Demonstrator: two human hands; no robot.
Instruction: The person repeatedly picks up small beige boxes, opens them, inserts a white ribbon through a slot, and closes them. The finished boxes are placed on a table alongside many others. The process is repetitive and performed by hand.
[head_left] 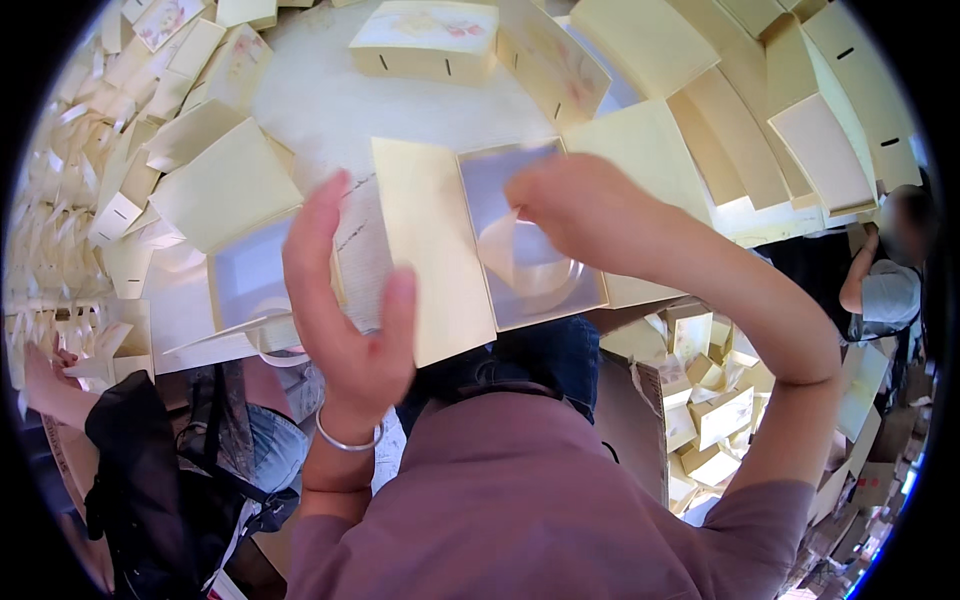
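In front of me lies an open cream cardboard box (484, 190) with a pale lavender inside; its lid (442, 280) is folded out to the left. My right hand (565, 205) is over the box, fingers closed in a pinch on a pale satin ribbon (540, 272). The ribbon loops down into the box near its front end. Beside the lid's left edge, my left hand (345, 310) is raised with thumb and fingers apart and nothing in it. Its thumb overlaps the lid in view; I cannot tell whether they touch.
Another open box (260, 275) lies to the left, near a co-worker's hand (60, 370). Closed floral boxes (425, 40) stand at the back, with more stacked on the right (820, 130). A carton of small boxes (720, 415) sits below the table on the right.
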